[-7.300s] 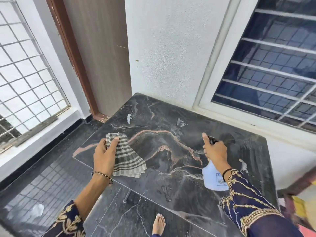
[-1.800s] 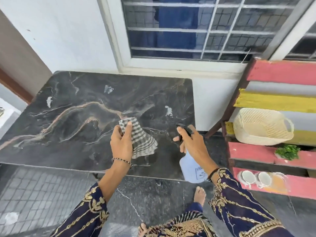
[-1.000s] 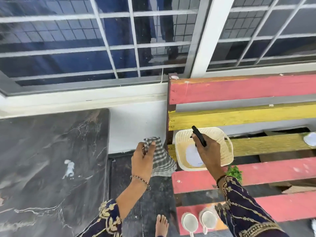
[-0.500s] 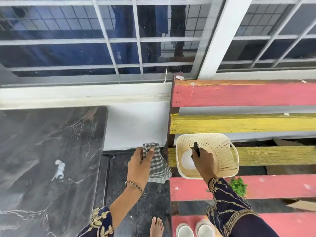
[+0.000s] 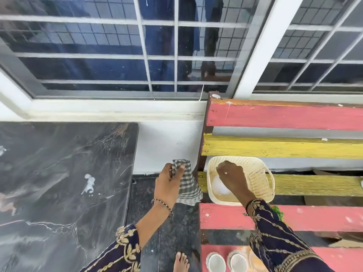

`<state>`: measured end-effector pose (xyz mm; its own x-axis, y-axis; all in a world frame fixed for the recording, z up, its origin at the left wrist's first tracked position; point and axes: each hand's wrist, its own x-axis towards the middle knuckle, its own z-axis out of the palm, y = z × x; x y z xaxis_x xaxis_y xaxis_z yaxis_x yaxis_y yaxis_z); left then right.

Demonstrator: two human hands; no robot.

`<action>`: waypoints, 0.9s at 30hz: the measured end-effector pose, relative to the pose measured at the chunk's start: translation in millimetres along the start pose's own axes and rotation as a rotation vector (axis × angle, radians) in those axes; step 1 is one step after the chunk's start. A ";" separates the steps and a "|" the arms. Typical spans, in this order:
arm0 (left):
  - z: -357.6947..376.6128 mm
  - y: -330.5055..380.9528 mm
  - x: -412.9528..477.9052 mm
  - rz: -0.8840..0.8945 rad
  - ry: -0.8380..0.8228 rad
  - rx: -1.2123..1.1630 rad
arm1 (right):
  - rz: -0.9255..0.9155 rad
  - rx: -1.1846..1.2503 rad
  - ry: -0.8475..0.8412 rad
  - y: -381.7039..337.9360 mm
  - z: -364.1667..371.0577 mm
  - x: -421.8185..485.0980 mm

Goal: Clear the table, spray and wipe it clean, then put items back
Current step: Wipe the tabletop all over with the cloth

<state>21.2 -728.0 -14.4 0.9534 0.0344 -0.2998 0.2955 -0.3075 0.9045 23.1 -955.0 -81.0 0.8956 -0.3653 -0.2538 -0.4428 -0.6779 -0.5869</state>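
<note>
The dark marble table [image 5: 59, 173] fills the left of the head view, with white smears on its top. My left hand [image 5: 169, 185] hovers over the gap between table and bench, shut on a checked cloth [image 5: 186, 185] that hangs down from my fingers. My right hand [image 5: 232, 177] reaches into a cream woven basket [image 5: 259, 179] on the bench, fingers curled over the top of the spray bottle [image 5: 219, 186]. Only the bottle's pale body shows, low inside the basket; its head is hidden under my hand.
A slatted bench in red [image 5: 284, 116] and yellow stands right of the table, against the barred window. Two white cups [image 5: 216, 263] sit on its lowest slat, and a green sprig [image 5: 278, 212] lies behind my right sleeve. My bare foot [image 5: 181, 262] is on the dark floor.
I turned from the table to the bench on the right. My right hand lowered the spray bottle into the basket, and the trigger is now hidden. The left hand kept hold of the cloth.
</note>
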 end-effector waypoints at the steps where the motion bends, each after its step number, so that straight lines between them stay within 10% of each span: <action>1: -5.5 2.5 -3.3 0.011 -0.009 -0.014 | -0.068 0.043 -0.031 -14.0 -1.9 -7.1; 27: -475.5 -115.3 -171.6 0.289 0.196 -0.140 | -0.996 -0.247 -0.714 -459.2 168.8 -306.3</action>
<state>-147.4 -246.3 76.9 0.9882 0.1509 0.0258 0.0048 -0.1989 0.9800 -40.7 -424.1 136.5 0.6348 0.7495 -0.1879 0.5127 -0.5906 -0.6232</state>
